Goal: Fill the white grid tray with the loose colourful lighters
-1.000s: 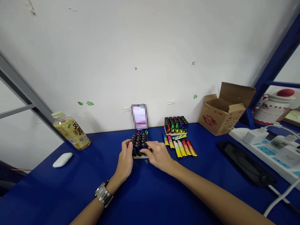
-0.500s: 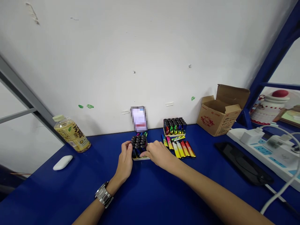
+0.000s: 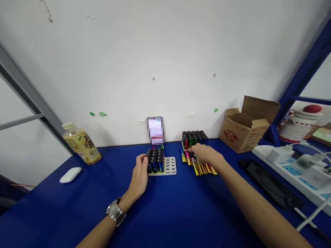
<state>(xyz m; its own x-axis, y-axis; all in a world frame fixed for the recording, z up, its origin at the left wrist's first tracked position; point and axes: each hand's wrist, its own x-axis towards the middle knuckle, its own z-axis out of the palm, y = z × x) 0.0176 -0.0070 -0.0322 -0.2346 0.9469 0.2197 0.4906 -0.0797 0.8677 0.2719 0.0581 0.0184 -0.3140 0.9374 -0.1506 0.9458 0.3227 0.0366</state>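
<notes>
My left hand (image 3: 139,174) curls round the left side of a block of upright lighters (image 3: 155,161), which have black tops and shiny dark bodies. These stand in the left part of a white slotted tray (image 3: 170,166); the slots on its right side are bare. To the right, my right hand (image 3: 204,153) is bent over loose lighters (image 3: 203,168) with yellow, red and multicoloured metallic bodies. Its fingers close at the end of a lighter (image 3: 193,158), partly hidden beneath the hand. A second group of upright lighters (image 3: 194,138) stands just behind.
A phone (image 3: 156,131) leans on the wall behind the tray. At the left are a drink bottle (image 3: 82,144) and a white case (image 3: 70,175). An open cardboard box (image 3: 239,132), a dark phone (image 3: 269,184) and a power strip (image 3: 297,168) with cables are at the right.
My right hand has left the tray and moved right to the loose lighters, uncovering the tray's bare slots. My left hand stays at the block's left side. The view has shifted slightly.
</notes>
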